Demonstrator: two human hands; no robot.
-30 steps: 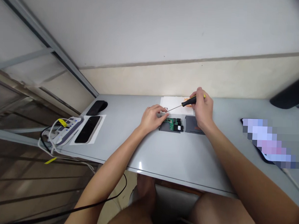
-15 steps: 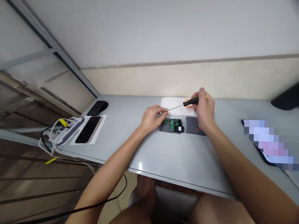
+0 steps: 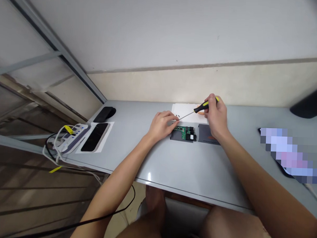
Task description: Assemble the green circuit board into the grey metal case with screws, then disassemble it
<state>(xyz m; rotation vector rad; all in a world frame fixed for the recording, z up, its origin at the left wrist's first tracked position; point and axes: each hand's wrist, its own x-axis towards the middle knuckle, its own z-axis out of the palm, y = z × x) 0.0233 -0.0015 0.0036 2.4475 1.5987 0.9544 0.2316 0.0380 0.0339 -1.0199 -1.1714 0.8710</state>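
My right hand (image 3: 217, 116) is closed round the black and yellow handle of a screwdriver (image 3: 200, 107). Its thin shaft slants down to the left, and the tip ends at the fingertips of my left hand (image 3: 162, 125). Those left fingers are bent together at the tip; whatever they pinch is too small to make out. Just below them lies a green circuit board (image 3: 185, 131) with black connectors, in a dark grey metal tray (image 3: 177, 136). To its right sits a grey metal cover (image 3: 206, 132), partly hidden by my right hand. Several tiny dark screws (image 3: 177, 116) rest on white paper (image 3: 185, 108).
An orange object (image 3: 200, 110) lies on the paper, partly behind the screwdriver. On the left are a phone (image 3: 94, 137), a power strip (image 3: 76, 137) with cables and a black item (image 3: 104, 114). A blurred-out device (image 3: 284, 151) and a black cylinder (image 3: 308, 101) are at right.
The screwdriver handle has turned a little in my right hand, showing more of its yellow. The screwdriver tip stays by my left fingertips. The view has shifted slightly.
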